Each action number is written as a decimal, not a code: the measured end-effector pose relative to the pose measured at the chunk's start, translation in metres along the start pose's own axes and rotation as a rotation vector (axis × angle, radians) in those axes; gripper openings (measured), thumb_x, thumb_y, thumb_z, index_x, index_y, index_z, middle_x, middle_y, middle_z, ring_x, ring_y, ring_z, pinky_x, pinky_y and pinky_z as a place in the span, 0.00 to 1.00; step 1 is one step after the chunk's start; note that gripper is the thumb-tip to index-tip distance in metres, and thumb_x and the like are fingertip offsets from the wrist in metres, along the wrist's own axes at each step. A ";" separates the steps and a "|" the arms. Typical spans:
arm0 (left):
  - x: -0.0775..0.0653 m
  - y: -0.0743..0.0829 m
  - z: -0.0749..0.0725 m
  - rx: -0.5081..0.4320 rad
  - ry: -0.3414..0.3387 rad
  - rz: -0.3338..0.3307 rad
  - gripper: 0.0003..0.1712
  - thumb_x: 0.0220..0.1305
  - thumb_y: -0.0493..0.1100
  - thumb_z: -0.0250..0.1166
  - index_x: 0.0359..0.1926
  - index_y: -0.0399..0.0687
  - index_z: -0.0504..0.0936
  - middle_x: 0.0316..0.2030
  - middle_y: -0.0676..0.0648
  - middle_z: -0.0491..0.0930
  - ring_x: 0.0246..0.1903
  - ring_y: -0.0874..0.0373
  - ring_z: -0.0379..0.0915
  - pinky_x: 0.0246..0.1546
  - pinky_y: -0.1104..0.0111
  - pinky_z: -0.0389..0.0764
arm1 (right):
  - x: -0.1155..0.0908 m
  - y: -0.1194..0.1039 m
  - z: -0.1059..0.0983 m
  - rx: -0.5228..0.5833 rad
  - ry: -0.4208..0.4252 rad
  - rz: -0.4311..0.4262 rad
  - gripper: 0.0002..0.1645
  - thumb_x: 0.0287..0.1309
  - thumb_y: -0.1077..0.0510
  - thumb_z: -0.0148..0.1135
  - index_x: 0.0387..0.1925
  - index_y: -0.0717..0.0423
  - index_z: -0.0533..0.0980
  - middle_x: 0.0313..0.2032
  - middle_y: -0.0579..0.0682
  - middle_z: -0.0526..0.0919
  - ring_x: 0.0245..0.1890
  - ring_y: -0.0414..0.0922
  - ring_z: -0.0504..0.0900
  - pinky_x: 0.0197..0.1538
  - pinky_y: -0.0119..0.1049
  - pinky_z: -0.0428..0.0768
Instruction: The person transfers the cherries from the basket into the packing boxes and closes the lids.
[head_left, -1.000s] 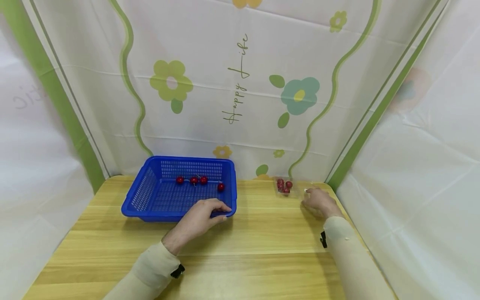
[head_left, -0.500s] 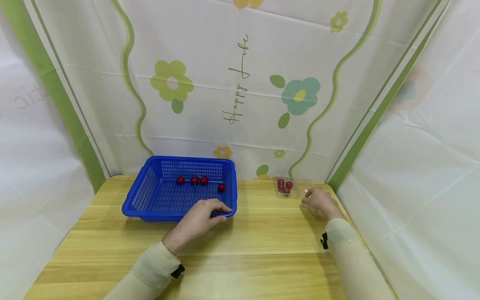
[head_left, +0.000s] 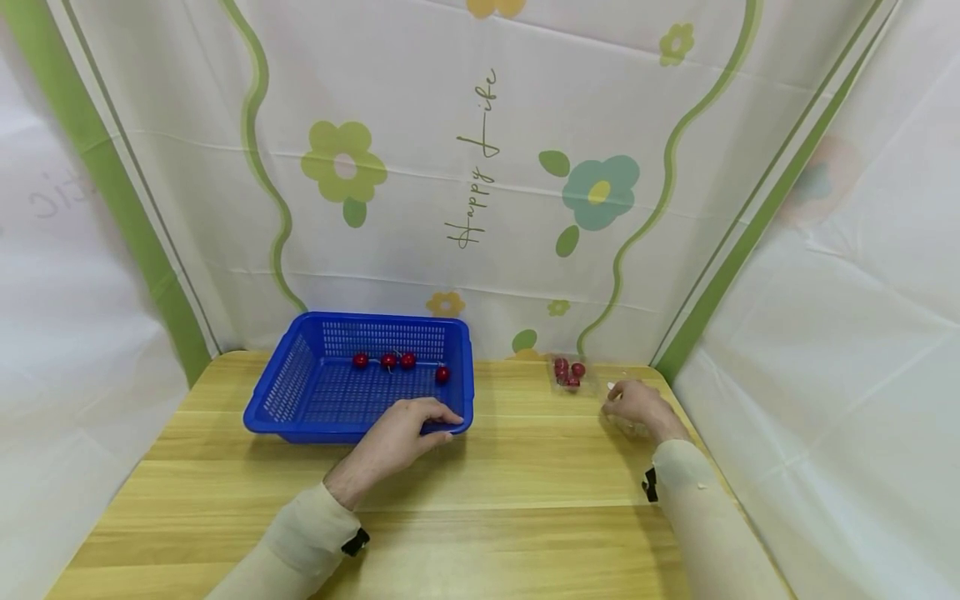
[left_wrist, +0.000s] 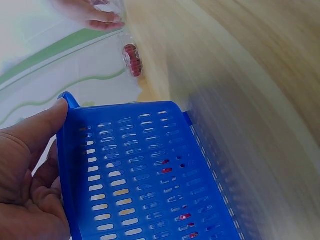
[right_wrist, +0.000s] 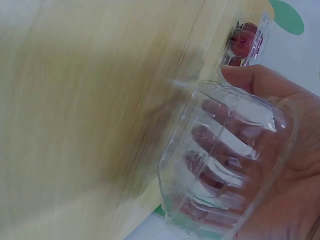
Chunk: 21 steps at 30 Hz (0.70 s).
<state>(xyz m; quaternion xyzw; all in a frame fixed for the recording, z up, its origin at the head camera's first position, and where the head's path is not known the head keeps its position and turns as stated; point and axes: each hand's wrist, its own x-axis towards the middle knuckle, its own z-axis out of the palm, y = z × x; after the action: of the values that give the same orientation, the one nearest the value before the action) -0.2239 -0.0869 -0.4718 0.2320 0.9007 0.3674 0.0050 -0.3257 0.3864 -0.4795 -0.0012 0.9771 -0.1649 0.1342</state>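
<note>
My left hand (head_left: 401,433) grips the near right corner of a blue plastic basket (head_left: 360,316); in the left wrist view the thumb and fingers meet its rim. Several red cherries (head_left: 407,359) with thin stems lie inside, mostly toward the back. At the right, my right hand (head_left: 637,406) holds the clear plastic lid (right_wrist: 180,150) of a small hinged box. Its fingers show through the lid in the right wrist view, with the thumb by the upper edge. The box's clear tray (head_left: 555,385) holds several dark red cherries (right_wrist: 245,43), just left of that hand.
A light wood table (head_left: 495,500) carries everything. Behind it hangs a white flowered curtain (head_left: 420,108), close to the basket and the box. White sheets (head_left: 847,392) close in both sides, the right one near my right forearm.
My right hand has come slightly down toward me, and the clear lid shows more beneath it. The left hand, the basket and the cherries stay where they were.
</note>
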 end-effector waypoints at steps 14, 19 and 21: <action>0.000 -0.001 0.001 0.007 0.004 0.001 0.12 0.82 0.42 0.76 0.60 0.57 0.97 0.62 0.48 0.96 0.67 0.45 0.90 0.71 0.44 0.91 | -0.005 -0.005 -0.011 -0.020 0.188 0.020 0.26 0.76 0.44 0.71 0.62 0.58 0.89 0.68 0.67 0.91 0.62 0.69 0.90 0.57 0.72 0.89; 0.000 -0.002 0.002 -0.001 0.000 -0.010 0.13 0.82 0.41 0.76 0.61 0.56 0.97 0.62 0.48 0.96 0.68 0.45 0.90 0.72 0.44 0.90 | -0.009 -0.013 -0.015 -0.018 0.214 0.059 0.30 0.78 0.44 0.68 0.68 0.60 0.86 0.71 0.70 0.87 0.69 0.80 0.83 0.56 0.79 0.86; 0.000 -0.002 0.002 0.000 0.000 -0.006 0.13 0.82 0.41 0.76 0.61 0.55 0.97 0.62 0.47 0.96 0.68 0.45 0.90 0.72 0.44 0.90 | -0.010 -0.018 -0.016 -0.019 0.224 0.061 0.30 0.79 0.45 0.68 0.70 0.60 0.85 0.73 0.71 0.85 0.72 0.82 0.79 0.57 0.80 0.86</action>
<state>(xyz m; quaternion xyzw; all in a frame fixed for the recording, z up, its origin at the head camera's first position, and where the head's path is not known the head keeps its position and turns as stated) -0.2244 -0.0863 -0.4745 0.2295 0.9013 0.3675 0.0063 -0.3207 0.3746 -0.4567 0.0459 0.9871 -0.1507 0.0290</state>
